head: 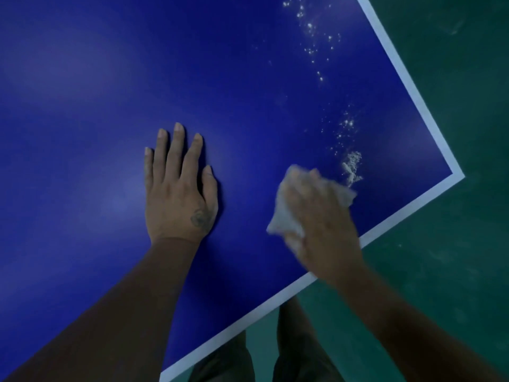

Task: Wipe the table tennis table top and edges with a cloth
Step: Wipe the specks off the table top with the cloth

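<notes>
My right hand (325, 224), blurred at lower right of centre, clutches the white cloth (286, 216) against the blue counter (248, 78), near its corner. My left hand (179, 188) lies flat at centre, fingers straight, holding nothing. The risk I see is that a hard sweep could scatter the crumbs (351, 168) just beside the cloth over the white edge line (407, 86) onto the green floor (454, 244). A trail of specks (316, 51) runs to the upper right, and nothing blocks it.

Scuffed green floor (454, 257), a person's legs (300, 354) at the bottom
</notes>
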